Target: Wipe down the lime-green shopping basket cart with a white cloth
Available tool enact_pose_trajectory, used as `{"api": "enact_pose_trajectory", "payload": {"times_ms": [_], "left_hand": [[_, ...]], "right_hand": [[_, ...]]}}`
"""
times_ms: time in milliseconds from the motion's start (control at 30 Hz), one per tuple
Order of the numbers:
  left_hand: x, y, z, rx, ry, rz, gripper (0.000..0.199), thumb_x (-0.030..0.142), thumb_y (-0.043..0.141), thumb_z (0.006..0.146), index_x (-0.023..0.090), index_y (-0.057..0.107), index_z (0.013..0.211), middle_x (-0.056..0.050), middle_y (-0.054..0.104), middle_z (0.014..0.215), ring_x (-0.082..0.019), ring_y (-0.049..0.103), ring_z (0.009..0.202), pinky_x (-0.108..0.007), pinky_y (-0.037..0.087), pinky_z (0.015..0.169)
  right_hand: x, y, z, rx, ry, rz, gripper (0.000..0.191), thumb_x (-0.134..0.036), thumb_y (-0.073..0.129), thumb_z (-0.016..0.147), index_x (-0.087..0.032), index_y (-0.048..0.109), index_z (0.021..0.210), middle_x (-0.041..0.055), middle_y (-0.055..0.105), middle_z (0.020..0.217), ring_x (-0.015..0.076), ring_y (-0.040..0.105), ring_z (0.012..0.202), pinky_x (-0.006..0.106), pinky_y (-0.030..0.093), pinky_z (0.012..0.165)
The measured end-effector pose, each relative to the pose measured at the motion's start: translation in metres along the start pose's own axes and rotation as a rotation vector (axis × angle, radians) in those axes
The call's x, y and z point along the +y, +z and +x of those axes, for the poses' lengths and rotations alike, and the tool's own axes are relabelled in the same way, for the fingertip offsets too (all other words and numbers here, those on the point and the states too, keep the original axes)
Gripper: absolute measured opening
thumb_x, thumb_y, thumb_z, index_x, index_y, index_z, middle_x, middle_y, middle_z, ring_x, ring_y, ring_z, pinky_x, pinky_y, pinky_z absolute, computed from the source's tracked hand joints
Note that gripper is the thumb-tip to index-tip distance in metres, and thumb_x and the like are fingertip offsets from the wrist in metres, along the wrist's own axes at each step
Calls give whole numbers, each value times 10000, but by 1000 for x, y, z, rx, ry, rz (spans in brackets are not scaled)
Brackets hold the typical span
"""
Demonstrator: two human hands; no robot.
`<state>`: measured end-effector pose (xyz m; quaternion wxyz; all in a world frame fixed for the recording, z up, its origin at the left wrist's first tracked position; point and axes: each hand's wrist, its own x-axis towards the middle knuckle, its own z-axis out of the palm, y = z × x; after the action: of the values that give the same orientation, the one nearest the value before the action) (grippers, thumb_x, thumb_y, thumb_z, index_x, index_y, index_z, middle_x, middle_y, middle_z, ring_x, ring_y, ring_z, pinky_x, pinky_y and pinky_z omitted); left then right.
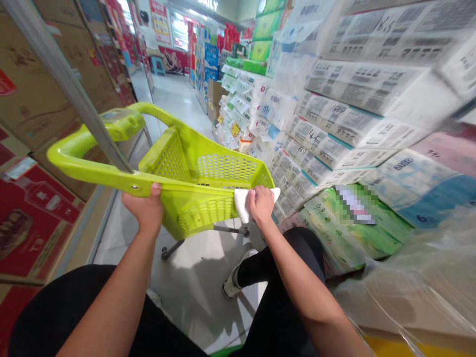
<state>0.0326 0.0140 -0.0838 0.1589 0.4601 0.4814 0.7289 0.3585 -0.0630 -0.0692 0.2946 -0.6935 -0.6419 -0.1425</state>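
Observation:
A lime-green plastic shopping cart (208, 161) with perforated walls stands side-on before me, its loop handle to the left. My left hand (147, 206) grips the cart's near side rim below the grey metal pole, thumb on top and fingers hidden behind. At the basket's right end my right hand (261, 203) is closed on a white cloth (241, 202), pressing it against the top rim. Part of the cloth sticks out past my fingers on both sides. Through the openings, the part of the basket I can see shows bare green plastic.
Stacked packs of tissue paper (327, 134) rise close on the right, with a green pack (390, 238) low beside my knee. Cardboard cartons (52, 74) and a red box (48, 208) line the left. A tiled aisle (163, 94) leads back to a blue stool (157, 65) and a person (148, 37).

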Motion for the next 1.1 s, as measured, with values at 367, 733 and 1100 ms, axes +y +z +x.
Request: {"api": "enact_pose_trajectory", "payload": {"times_ms": [367,733,1100], "left_hand": [[16,8,-21,78,-56,141,485,546,706,651,150,599,911,-75,685,880,-213,663,798,-349,571,742],[25,4,-16,133,-119,73,492,532,764,638,142,623,904,-104,715,905,-226,688,810,-365,576,759],[25,-2,-12,50,-166,83,421,507,768,615,142,643,783,-88,710,782,-217,671,693,-353,565,650]], "right_hand": [[-161,19,12,-32,-370,315,489,-487,404,1064,-188,545,1423,120,644,1179,279,541,1095,412,369,997],[-35,31,32,-14,-175,80,413,-290,312,1075,-181,706,1016,113,672,954,272,549,946,402,374,936],[-130,21,11,-35,-392,291,430,-379,408,1069,-193,560,1425,120,658,1226,280,552,1121,417,394,1014]]}}
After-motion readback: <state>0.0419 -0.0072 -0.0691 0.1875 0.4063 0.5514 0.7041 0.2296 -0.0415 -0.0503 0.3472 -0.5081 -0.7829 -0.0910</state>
